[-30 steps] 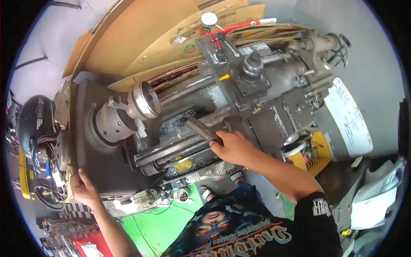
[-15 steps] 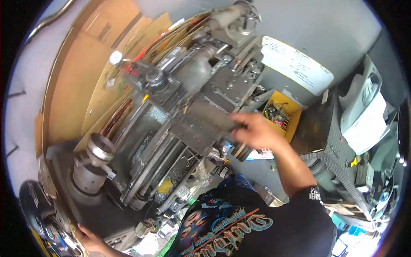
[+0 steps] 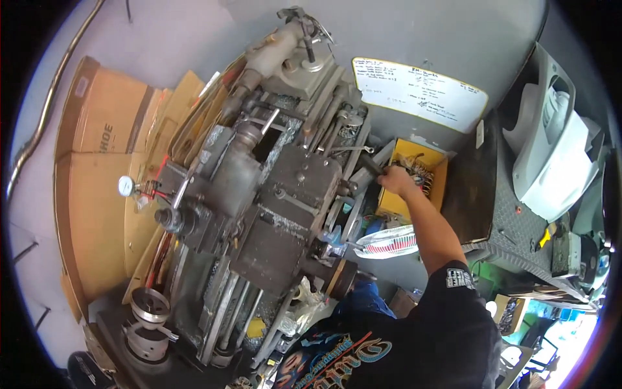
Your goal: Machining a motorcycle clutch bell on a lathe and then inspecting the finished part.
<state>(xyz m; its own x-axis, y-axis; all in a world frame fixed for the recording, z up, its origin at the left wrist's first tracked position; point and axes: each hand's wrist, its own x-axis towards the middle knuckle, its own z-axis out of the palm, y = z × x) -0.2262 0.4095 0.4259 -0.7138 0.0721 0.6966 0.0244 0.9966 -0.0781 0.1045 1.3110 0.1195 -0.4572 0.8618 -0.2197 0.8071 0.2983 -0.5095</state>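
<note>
"What's in your hand?"

"A dark bar (image 3: 371,165). My right hand (image 3: 397,182) is closed narrow around one end of it, and the free end sticks out to the upper left, toward the lathe (image 3: 303,174)."

"Where does that put it?"

"At the left side of the yellow bin (image 3: 390,205), in the gap between bin and lathe, with springs (image 3: 424,179) lying inside the bin. My palm hides the gripped end, and from up here I honestly can't tell whether the bar or my knuckles touch the rim."

"And the other hand?"

"My left is out of sight, so I can't say what it's doing."

"How would you handle the bar well from here?"

"I'd keep the grip firm and the wrist steady, because the free end looks likeliest to knock something. The ring-ended wrench (image 3: 350,148) is just beside it, so I'd give that room. My arm is stretched nearly straight, and a step closer should give better control. If the bar is to be put down, I'd lower it rather than let it drop."

"What's different from a second ago?"

"Then I had the bar over the lathe bed, and my left hand showed at the machine's far left end. Now the bar is out past the lathe's right side, my view has swung right, and the left hand is gone from it."
</note>
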